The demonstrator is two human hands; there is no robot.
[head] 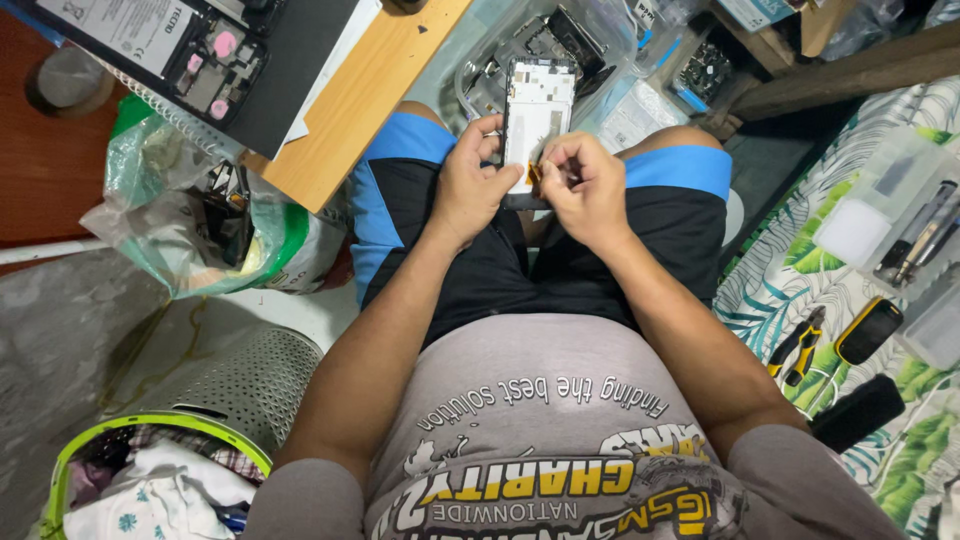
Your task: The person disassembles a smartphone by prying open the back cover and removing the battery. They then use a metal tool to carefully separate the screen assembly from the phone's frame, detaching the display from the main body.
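An opened phone frame point(537, 115), white inside with a dark rim, is held upright above my lap. My left hand point(472, 187) grips its left edge, thumb across the lower part. My right hand point(583, 183) pinches a small orange flex strip point(535, 172) at the frame's lower middle. Both hands sit over my knees in black and blue shorts.
A wooden board point(360, 95) with a dark mat and another disassembled phone point(205, 55) lies at upper left. A green plastic bag point(200, 215) and a laundry basket point(240, 385) are left. Clear boxes, pliers point(797, 347) and a yellow-rimmed device point(868, 329) rest on the leaf-print cloth right.
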